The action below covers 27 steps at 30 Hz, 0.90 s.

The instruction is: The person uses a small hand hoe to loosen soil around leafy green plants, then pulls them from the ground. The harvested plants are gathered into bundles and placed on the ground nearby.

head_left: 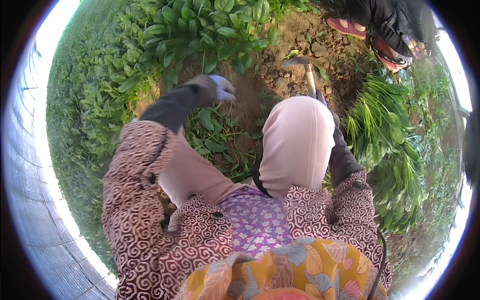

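Observation:
My left hand (224, 89), in a pale glove and blurred, is over bare soil at the edge of the standing leafy greens (210, 33); nothing shows between its fingers, which are too blurred to read clearly. Beyond my raised knee, my right hand (321, 101), in a dark glove and mostly hidden by the knee, holds the wooden handle of a small sickle (309, 77). The curved metal blade lies over the crumbly soil and points left. Loose green leaves (215, 131) lie between my legs.
Piles of cut leafy greens (378, 120) lie on the ground to the right. At the upper right another person crouches in dark trousers and red shoes (347, 28). Dense greens cover the left side, beside a translucent sheet wall (33, 180).

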Each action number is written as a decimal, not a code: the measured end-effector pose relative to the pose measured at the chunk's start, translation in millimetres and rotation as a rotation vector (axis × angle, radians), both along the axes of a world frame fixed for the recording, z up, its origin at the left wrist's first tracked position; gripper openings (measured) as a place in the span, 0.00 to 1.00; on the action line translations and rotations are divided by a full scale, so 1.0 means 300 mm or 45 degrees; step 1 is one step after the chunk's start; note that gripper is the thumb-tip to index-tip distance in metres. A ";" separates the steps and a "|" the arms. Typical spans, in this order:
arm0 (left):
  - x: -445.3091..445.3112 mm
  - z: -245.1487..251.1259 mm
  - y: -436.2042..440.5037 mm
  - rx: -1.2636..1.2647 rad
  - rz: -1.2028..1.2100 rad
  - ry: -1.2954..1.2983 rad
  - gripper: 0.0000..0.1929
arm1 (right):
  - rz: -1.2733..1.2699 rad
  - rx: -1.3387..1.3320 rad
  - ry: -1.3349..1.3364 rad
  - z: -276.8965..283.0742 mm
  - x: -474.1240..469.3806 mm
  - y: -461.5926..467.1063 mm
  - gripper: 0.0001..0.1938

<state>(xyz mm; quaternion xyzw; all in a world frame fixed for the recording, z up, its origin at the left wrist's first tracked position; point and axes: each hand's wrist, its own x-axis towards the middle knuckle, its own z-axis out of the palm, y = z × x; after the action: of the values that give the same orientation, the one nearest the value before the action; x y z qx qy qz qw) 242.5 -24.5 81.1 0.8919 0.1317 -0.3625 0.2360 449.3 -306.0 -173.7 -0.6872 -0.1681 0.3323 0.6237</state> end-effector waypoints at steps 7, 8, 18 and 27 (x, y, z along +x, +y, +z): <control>0.305 -0.471 -0.228 0.065 0.020 -0.255 0.19 | -0.106 -0.315 0.331 0.200 -0.014 0.079 0.20; 0.391 -0.480 -0.227 0.124 0.049 -0.273 0.19 | -0.179 -0.226 0.396 0.137 0.001 0.081 0.19; 0.716 -0.714 0.135 0.618 -0.045 -0.093 0.13 | -0.151 -0.123 0.555 0.140 0.015 0.192 0.16; 0.442 -0.798 0.454 1.179 -0.157 0.099 0.15 | 0.135 -0.244 -0.043 0.060 0.023 0.412 0.24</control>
<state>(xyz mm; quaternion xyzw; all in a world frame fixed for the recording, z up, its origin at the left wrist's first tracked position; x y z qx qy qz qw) 375.1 111.7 -158.3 0.8952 0.2351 -0.3123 -0.2138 456.1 -182.2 -155.8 -0.7393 -0.1822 0.3679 0.5337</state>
